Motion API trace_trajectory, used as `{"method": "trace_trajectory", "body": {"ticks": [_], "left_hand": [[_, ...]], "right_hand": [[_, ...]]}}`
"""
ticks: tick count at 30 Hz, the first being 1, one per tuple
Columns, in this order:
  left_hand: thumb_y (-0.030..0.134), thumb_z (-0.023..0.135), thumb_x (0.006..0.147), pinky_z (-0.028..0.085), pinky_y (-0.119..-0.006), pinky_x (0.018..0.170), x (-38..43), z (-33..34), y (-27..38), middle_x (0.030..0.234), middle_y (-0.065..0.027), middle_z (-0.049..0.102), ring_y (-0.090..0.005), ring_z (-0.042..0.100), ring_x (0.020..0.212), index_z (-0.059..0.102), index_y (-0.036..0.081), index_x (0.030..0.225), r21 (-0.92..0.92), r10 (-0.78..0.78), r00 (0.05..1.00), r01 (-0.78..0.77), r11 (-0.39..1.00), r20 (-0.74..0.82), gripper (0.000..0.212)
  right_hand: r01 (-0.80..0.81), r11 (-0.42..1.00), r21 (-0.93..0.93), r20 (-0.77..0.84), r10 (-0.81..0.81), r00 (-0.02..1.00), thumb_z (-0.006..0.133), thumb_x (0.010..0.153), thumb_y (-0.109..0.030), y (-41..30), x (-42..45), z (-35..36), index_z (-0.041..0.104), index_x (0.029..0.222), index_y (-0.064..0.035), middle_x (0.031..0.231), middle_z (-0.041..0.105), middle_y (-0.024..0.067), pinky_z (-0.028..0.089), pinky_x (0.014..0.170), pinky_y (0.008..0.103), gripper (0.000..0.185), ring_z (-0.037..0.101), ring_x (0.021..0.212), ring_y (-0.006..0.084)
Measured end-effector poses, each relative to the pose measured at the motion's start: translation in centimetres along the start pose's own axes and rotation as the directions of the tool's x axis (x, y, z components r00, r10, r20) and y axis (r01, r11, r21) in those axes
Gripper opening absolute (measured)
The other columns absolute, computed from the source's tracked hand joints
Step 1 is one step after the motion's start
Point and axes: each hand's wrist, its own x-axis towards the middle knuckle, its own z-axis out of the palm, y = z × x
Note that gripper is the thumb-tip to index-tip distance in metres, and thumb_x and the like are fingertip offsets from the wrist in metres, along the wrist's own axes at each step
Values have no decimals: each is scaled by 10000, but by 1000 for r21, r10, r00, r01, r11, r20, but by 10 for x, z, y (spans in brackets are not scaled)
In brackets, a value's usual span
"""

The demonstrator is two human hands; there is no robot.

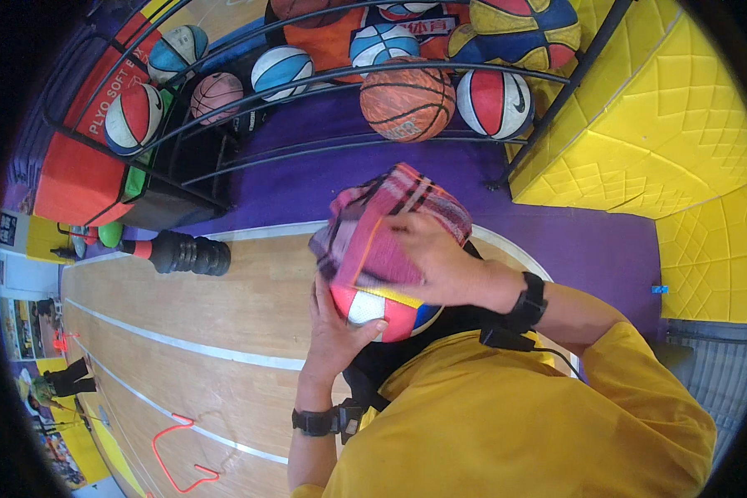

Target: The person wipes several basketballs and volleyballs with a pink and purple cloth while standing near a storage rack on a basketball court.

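Note:
A red, white, yellow and blue ball (393, 314) is held close before my chest. My left hand (339, 327) grips its near left side, with the thumb across the white and red panels. Over the ball's far side lies a pink and black plaid cloth (383, 239). My right hand (439, 258) presses this cloth onto the ball, fingers spread and slightly blurred. The cloth hides much of the ball.
A black metal rack (342, 78) with several basketballs, among them an orange basketball (408, 103), stands beyond my hands. Yellow padding (647, 137) is at right. Black stacked cones (190, 253) lie on the wooden floor. Another person (62, 383) stands far left.

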Motion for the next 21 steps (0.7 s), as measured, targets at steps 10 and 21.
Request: {"method": "trace_trajectory", "body": {"ticks": [10, 21], "left_hand": [[179, 771, 864, 360, -419, 1138, -11, -5, -29, 1512, -115, 401, -243, 400, 1387, 288, 72, 1520, -441, 44, 951, 101, 892, 306, 822], [275, 897, 691, 315, -485, 1165, -13, -2, 2, 1556, -293, 208, -424, 252, 1446, 16, 26, 1569, 9, 46, 999, -46, 999, 4, 1268]], "right_hand": [[350, 937, -21, 403, -312, 860, 783, 631, -129, -14, 31, 10, 707, 1197, -157, 1389, 595, 0, 301, 1137, 534, 572, 423, 1382, 291], [-640, 669, 378, 425, 489, 762, 711, 880, -289, 69, 37, 5, 619, 1322, -81, 1199, 688, 131, 453, 1003, 384, 497, 625, 1097, 214]]}}
